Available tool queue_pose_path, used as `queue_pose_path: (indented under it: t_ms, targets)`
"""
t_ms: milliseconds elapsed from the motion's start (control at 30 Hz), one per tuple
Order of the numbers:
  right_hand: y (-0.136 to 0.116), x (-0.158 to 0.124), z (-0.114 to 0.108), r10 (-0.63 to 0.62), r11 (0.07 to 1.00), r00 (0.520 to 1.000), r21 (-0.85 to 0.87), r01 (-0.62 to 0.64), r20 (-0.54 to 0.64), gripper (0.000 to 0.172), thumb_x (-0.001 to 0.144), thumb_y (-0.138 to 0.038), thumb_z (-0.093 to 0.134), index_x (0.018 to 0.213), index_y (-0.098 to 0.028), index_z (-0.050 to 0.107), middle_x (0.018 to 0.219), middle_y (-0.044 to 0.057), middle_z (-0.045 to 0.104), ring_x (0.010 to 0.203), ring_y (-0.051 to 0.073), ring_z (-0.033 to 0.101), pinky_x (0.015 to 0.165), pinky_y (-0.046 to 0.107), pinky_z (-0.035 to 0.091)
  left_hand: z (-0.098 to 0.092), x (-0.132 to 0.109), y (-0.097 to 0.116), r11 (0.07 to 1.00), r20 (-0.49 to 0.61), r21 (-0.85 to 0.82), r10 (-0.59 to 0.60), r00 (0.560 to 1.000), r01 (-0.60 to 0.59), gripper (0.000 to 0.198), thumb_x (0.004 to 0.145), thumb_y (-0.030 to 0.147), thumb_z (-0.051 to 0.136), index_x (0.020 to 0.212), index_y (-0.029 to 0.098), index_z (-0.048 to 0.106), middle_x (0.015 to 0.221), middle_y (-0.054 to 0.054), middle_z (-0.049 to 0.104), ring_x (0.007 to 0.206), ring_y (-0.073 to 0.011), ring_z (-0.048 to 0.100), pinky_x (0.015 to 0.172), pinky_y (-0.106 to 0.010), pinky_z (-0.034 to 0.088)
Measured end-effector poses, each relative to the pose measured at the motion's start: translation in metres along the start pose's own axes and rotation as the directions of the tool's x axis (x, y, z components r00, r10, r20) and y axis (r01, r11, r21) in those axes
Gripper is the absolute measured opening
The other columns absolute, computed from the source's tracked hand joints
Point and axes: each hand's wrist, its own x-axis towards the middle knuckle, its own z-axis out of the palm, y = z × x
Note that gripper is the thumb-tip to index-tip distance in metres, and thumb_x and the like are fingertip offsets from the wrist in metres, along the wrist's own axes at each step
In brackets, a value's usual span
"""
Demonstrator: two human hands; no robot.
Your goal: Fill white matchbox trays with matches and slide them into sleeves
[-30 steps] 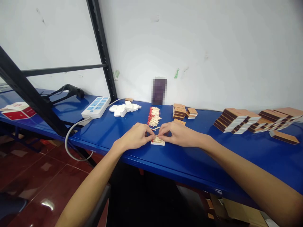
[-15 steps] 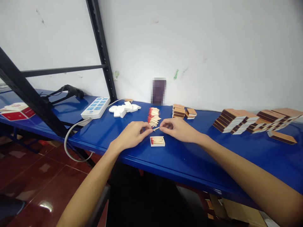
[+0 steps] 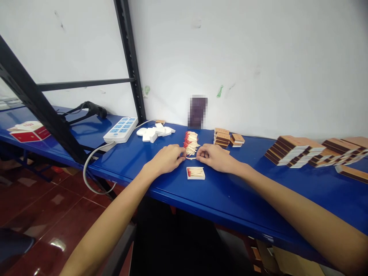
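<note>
Between my two hands lie matches (image 3: 191, 158), side by side, low over the table. My left hand (image 3: 169, 158) is closed, its fingertips pinching their red-headed end. My right hand (image 3: 216, 158) pinches the pale stick end with thumb and fingers. How many matches are held I cannot tell. Just behind my fingers is a loose pile of red-headed matches (image 3: 192, 142). Nearer to me an open white matchbox tray (image 3: 196, 178) holds several matches, heads to the left.
Stacked matchboxes (image 3: 296, 149) line the right of the blue table (image 3: 247, 195); a smaller matchbox stack (image 3: 222, 137) stands behind my right hand. White pieces (image 3: 155, 132) and a power strip (image 3: 120, 130) with a hanging cable sit left, by a black shelf post (image 3: 130, 57).
The view has turned slightly left, so everything sits farther right. My fingers have shifted a little around the matches, and a red head now shows by my left fingertips.
</note>
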Motion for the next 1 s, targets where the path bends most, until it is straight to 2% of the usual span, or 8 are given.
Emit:
queue_pose_path:
  t_ms: [300,500,600,733,833,1000]
  targets:
    - [-0.003,0.001,0.0,-0.013,0.996,1.0,0.092,0.014,-0.009,0.015,0.082,-0.029,0.058,0.076,-0.018,0.066,0.071,0.001,0.064,0.062,0.013,0.056,0.061,0.026,0.04,0.001,-0.003,-0.003,0.998,0.003,-0.054,0.028,1.0,-0.028,0.014,0.092,0.02,0.044,0.086,0.019,0.057,0.087,-0.005,0.059,0.079,-0.0188,0.057,0.067,-0.029,0.04]
    - [-0.002,0.008,-0.012,0.054,0.998,0.991,0.023,-0.051,-0.124,0.015,0.081,-0.03,0.06,0.086,-0.017,0.065,0.064,-0.001,0.062,0.058,0.013,0.055,0.058,0.026,0.037,0.002,-0.003,-0.002,0.999,-0.004,-0.035,0.03,1.0,-0.031,0.017,0.094,0.021,0.039,0.089,0.019,0.055,0.088,-0.005,0.059,0.081,-0.0198,0.057,0.069,-0.031,0.041]
    - [-0.002,0.011,-0.012,0.056,0.998,0.994,-0.017,-0.058,-0.097,0.016,0.078,-0.029,0.063,0.087,-0.017,0.065,0.063,-0.001,0.063,0.059,0.014,0.057,0.058,0.026,0.038,0.002,-0.004,-0.001,0.999,-0.023,-0.037,0.021,1.0,-0.022,0.019,0.095,0.026,0.038,0.096,0.018,0.055,0.09,-0.006,0.06,0.083,-0.0207,0.058,0.071,-0.032,0.042]
    - [-0.004,0.013,-0.01,0.116,0.992,0.99,-0.043,-0.12,-0.079,0.018,0.077,-0.032,0.065,0.085,-0.015,0.067,0.065,0.001,0.065,0.06,0.015,0.059,0.06,0.027,0.04,0.001,-0.005,0.003,0.999,-0.011,-0.036,0.007,1.0,-0.007,0.028,0.09,0.04,0.048,0.107,0.019,0.056,0.095,-0.007,0.061,0.085,-0.0223,0.059,0.07,-0.032,0.043]
    - [-0.005,0.015,-0.01,0.153,0.986,0.985,-0.054,-0.157,-0.079,0.021,0.076,-0.032,0.065,0.086,-0.014,0.069,0.066,0.002,0.067,0.062,0.016,0.06,0.062,0.028,0.042,0.0,-0.005,0.004,0.999,-0.001,-0.035,0.006,1.0,-0.006,0.031,0.087,0.038,0.052,0.111,0.019,0.057,0.097,-0.007,0.062,0.089,-0.0229,0.06,0.072,-0.032,0.044]
    - [-0.004,0.018,-0.009,0.142,0.988,0.987,-0.043,-0.146,-0.07,0.021,0.076,-0.032,0.064,0.084,-0.015,0.073,0.069,0.003,0.069,0.063,0.017,0.06,0.062,0.028,0.043,0.002,-0.001,0.002,1.0,-0.007,-0.028,-0.011,1.0,0.011,0.028,0.09,0.038,0.052,0.109,0.019,0.061,0.096,-0.007,0.064,0.088,-0.0222,0.061,0.073,-0.031,0.044]
